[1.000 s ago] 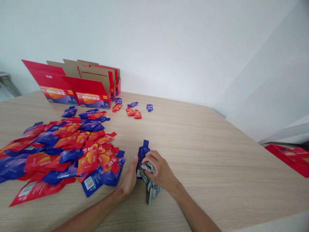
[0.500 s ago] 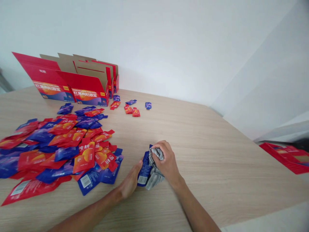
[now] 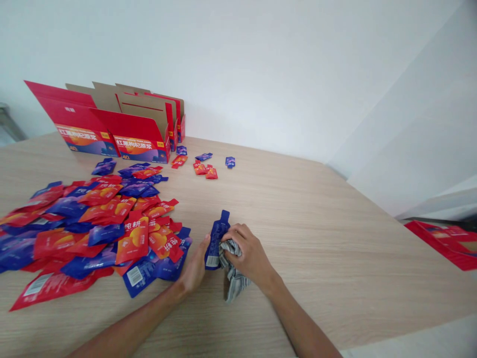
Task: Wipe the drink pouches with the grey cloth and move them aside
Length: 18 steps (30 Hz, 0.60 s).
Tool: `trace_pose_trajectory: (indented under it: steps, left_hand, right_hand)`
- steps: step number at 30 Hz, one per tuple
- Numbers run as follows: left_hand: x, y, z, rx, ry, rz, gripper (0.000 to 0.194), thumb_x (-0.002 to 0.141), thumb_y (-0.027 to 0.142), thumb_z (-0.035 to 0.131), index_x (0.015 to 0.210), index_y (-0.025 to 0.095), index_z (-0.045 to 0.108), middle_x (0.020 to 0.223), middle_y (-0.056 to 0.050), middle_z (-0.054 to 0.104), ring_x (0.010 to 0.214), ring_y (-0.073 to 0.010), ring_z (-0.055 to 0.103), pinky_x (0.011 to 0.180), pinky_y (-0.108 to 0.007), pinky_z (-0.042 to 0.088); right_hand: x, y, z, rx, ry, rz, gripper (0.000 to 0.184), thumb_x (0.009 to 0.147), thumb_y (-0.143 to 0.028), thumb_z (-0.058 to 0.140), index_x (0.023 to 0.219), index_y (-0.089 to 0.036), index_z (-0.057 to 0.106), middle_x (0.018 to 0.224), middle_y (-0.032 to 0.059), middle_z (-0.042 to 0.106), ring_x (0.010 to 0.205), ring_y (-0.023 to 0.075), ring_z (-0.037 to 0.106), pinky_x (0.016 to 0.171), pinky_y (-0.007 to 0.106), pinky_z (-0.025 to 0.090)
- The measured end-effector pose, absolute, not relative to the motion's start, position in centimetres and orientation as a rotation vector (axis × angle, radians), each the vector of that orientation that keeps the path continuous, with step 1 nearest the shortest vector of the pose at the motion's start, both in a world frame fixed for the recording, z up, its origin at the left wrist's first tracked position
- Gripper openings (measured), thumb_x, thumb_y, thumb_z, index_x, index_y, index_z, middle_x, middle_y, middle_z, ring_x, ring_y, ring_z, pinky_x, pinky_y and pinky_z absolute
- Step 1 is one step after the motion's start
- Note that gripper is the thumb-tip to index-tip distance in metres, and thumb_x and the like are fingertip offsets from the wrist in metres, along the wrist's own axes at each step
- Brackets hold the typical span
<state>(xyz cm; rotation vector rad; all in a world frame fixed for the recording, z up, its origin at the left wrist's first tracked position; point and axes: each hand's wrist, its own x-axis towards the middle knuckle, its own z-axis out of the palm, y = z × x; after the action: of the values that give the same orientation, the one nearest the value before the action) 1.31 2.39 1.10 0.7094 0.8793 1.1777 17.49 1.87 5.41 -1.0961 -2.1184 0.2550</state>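
Observation:
My left hand (image 3: 196,266) is closed on the left edge of a blue spout-shaped pouch (image 3: 215,243), its barcode side facing me and its narrow neck pointing away. A grey striped cloth (image 3: 235,282) is bunched in my right hand (image 3: 248,251), against the right edge of the pouch. The lower end of the cloth hangs down toward the table. Left of my hands spreads a heap of red pouches (image 3: 132,238) and blue pouches (image 3: 106,233), lying over one another.
Open red boxes (image 3: 139,144) stand at the back left against the wall. Several small pouches (image 3: 230,162) lie scattered on the wooden table (image 3: 316,238) beside them. Beyond the table's right edge is another red box (image 3: 439,243).
The cloth and my right hand have moved down and left along the pouch, and its neck now shows. The pouch has shifted slightly left and away from me in the view.

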Motion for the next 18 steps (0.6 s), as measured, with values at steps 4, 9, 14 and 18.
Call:
trace_pose_trajectory:
  steps: [4, 9, 14, 18]
  left_hand:
    - [1.3, 1.3, 2.2, 0.924, 0.781, 1.009, 0.06, 0.084, 0.065, 0.064, 0.116, 0.016, 0.075, 0.123, -0.011, 0.075, 0.13, -0.0327, 0.058, 0.115, -0.045, 0.042]
    - [1.4, 0.6, 3.0, 1.014, 0.717, 0.961, 0.06, 0.09, 0.063, 0.056, 0.125, 0.017, 0.073, 0.128, -0.009, 0.073, 0.131, -0.0311, 0.058, 0.116, -0.044, 0.04]
    - [1.3, 1.4, 2.3, 0.978, 0.794, 1.132, 0.06, 0.088, 0.063, 0.058, 0.119, 0.015, 0.074, 0.129, -0.011, 0.072, 0.135, -0.0315, 0.055, 0.121, -0.044, 0.033]
    - [1.2, 2.4, 1.6, 0.875, 0.891, 1.241, 0.056, 0.084, 0.063, 0.063, 0.109, 0.014, 0.075, 0.121, -0.01, 0.075, 0.131, -0.0314, 0.057, 0.12, -0.041, 0.035]
  right_hand:
    - [18.3, 2.3, 5.5, -1.214, -1.894, 0.17, 0.024, 0.083, -0.006, 0.061, 0.098, -0.025, 0.064, 0.099, 0.0047, 0.063, 0.097, 0.0242, 0.059, 0.086, 0.037, 0.051]
    - [18.8, 2.5, 5.7, -1.233, -1.824, 0.162, 0.021, 0.085, -0.007, 0.06, 0.098, -0.024, 0.063, 0.097, 0.0045, 0.062, 0.096, 0.0237, 0.059, 0.086, 0.038, 0.05]
    - [17.9, 2.0, 5.4, -1.119, -2.033, 0.253, 0.027, 0.08, -0.004, 0.062, 0.097, -0.025, 0.063, 0.099, 0.0048, 0.063, 0.097, 0.0241, 0.059, 0.086, 0.038, 0.052]
    - [16.8, 1.4, 5.2, -1.024, -2.224, 0.337, 0.029, 0.078, -0.003, 0.066, 0.096, -0.025, 0.062, 0.1, 0.004, 0.064, 0.096, 0.0232, 0.059, 0.085, 0.036, 0.053]
